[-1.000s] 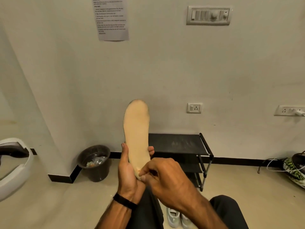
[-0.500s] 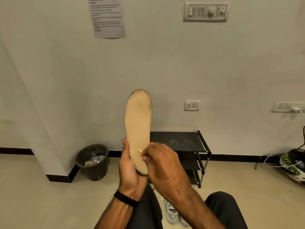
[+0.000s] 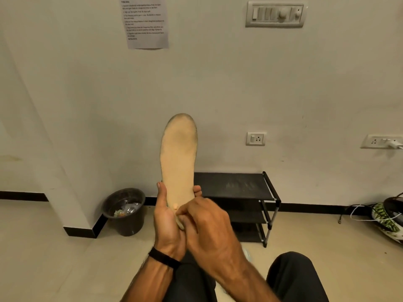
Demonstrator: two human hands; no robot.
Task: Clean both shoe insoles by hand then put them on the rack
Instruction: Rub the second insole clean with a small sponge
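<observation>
Insole [image 3: 177, 162] upright, light and bendy by its look; left hand [image 3: 166, 223] grasps its heel; right hand [image 3: 205, 223] fingertips rub there.

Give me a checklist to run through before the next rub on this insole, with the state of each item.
1. Insole held firm: ok. The left hand grips its lower end, thumb on one edge, fingertips showing at the other, and it stands upright.
2. Right hand on the work: ok. Its fingers are at the insole's heel end.
3. Small pale speck near the heel removed: not ok, it sits beside the right fingers.
4. Toe end clean: not ok, the rim looks dark and grimy.
5. Shoe rack top shelf free to take the insole: ok.
6. Second insole cleaned: cannot tell, it is not in view.
</observation>
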